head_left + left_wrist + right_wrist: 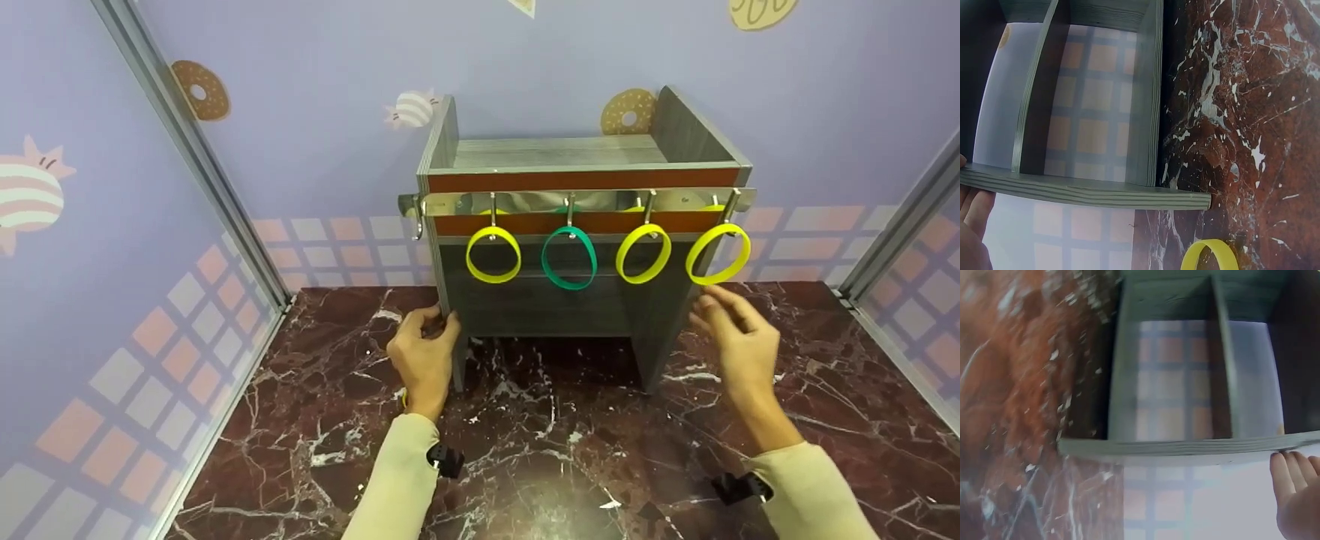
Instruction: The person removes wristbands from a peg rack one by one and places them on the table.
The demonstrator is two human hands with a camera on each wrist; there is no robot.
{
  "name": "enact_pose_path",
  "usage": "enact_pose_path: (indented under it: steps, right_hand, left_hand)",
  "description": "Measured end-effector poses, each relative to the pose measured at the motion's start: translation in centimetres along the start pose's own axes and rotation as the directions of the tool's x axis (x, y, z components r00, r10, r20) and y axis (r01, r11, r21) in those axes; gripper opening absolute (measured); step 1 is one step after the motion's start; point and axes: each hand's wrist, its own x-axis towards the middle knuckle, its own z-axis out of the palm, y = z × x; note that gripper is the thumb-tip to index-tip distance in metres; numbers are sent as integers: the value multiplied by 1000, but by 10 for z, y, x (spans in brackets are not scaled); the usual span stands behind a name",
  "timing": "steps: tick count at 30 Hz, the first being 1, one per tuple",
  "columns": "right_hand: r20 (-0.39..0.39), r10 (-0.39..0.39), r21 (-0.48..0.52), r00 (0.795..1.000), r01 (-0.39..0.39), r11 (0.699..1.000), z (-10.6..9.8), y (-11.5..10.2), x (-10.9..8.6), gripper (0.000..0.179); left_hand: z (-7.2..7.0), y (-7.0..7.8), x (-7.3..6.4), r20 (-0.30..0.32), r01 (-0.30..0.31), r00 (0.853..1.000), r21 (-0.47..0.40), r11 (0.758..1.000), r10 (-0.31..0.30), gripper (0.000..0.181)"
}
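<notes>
A grey wood-grain shelf unit (pixel 547 315) stands upright on a dark red marbled surface. Its left side panel (pixel 1072 188) sits between my left thumb and fingers; the left hand (pixel 426 360) grips it by the front edge. On the other side, my right hand (pixel 739 341) has its fingertips against the outer face of the right panel (pixel 1185 446), fingers fairly straight. A metal hook rail (pixel 532 201) runs across the front. From its hooks hang a green ring (pixel 546 259) and three yellow rings, among them a left one (pixel 469 262) and a right one (pixel 690 262).
A patterned wall (pixel 322 135) rises behind the unit, with side walls left and right. Beside my left wrist shows another yellow band (pixel 1230 260); the head view cannot tell whether it is worn or lying. The marbled surface (pixel 525 465) stretches in front.
</notes>
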Motion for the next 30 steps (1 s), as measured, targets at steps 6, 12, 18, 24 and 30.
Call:
enact_pose_path:
  steps: [6, 12, 18, 24, 30]
  right_hand:
    - [7, 29, 363, 1000, -29, 931, 5, -28, 9, 17]
    - [21, -44, 483, 999, 28, 875, 5, -47, 14, 22]
    - [-3, -79, 426, 997, 73, 902, 5, -54, 13, 21]
    - [-25, -113, 324, 993, 115, 939, 3, -60, 15, 26]
    - [-33, -111, 350, 993, 116, 930, 2, -72, 18, 30]
  left_hand:
    - [0, 2, -1, 10, 28, 1000, 42, 999, -28, 11]
    - [1, 0, -2, -8, 19, 1000, 57, 998, -18, 12]
    - [2, 0, -1, -23, -7, 1000, 28, 1000, 8, 12]
    - [5, -1, -3, -28, -6, 1000, 4, 1000, 6, 12]
    - [3, -3, -3, -47, -58, 997, 37, 998, 60, 12]
